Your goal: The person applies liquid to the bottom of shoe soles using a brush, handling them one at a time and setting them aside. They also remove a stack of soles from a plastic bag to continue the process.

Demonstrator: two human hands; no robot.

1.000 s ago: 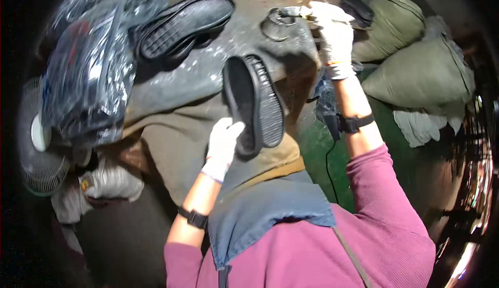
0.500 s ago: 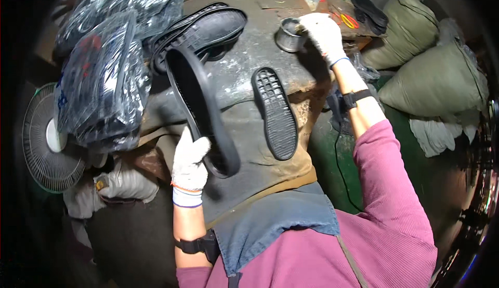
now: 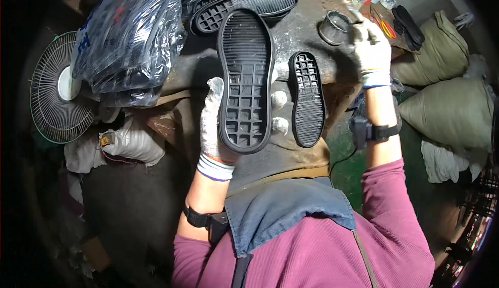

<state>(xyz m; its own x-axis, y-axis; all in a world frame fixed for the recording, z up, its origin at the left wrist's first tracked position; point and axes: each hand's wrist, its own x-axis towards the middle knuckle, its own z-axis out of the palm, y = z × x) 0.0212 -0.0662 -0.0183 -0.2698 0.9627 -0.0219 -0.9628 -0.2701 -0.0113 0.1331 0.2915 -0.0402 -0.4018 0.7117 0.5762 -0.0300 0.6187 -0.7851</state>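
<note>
While the left hand [image 3: 211, 124] clasps a black, waffle-and-ridge shoe outsole [image 3: 244, 80] by its edges, toe pointing away, a second outsole [image 3: 307, 101] lies just right of those fingers, nearly parallel; beside a metal cup [image 3: 335, 28], the knit-gloved right hand [image 3: 371, 46] bends its fingers, on what I cannot tell.

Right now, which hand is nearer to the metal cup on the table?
Right. The right hand is just right of the metal cup; the left hand is farther off, below and left of it, gripping a black sole.
</note>
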